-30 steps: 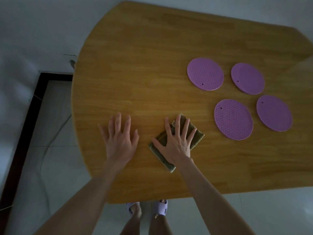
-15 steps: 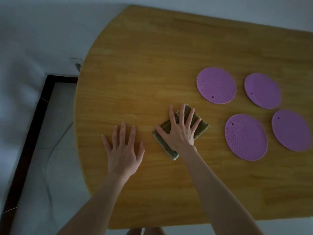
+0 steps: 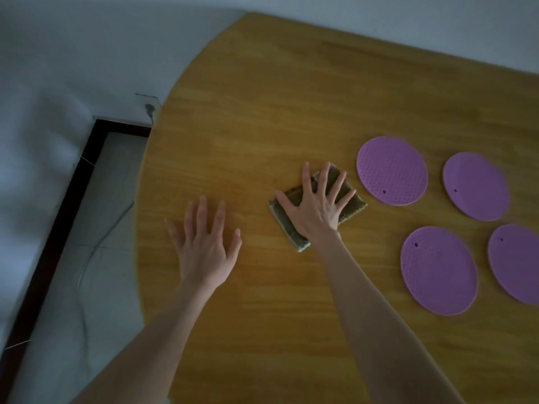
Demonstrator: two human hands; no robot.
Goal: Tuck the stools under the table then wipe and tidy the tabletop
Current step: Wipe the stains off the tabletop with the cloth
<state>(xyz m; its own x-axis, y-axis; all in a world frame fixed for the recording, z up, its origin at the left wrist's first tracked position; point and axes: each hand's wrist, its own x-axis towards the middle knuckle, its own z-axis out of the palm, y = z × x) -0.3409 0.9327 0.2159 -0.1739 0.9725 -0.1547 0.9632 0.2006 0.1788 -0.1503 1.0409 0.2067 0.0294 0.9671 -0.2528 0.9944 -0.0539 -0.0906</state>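
A: Pressing down flat, the right hand (image 3: 316, 207) has its fingers spread wide on top of the green cloth (image 3: 348, 199). It is not grabbing the cloth, only pushing on it.

B: And the left hand (image 3: 204, 246)?

A: It lies open on the bare table (image 3: 262, 112), holding nothing, well apart from the cloth.

B: What changed just now?

A: A second ago the cloth was closer to the near edge. Now the right hand has slid it further in and toward the purple mats. The nearest one, the top left mat (image 3: 391, 170), is just beside the cloth now, not touching.

B: So the wiping has started?

A: I think so. No stools show here, so I cannot tell about them. Four mats lie on the right side: the top right mat (image 3: 475, 186), the bottom left mat (image 3: 439, 271) and the bottom right mat (image 3: 516, 262) too. I guess they must be lifted to wipe under them.
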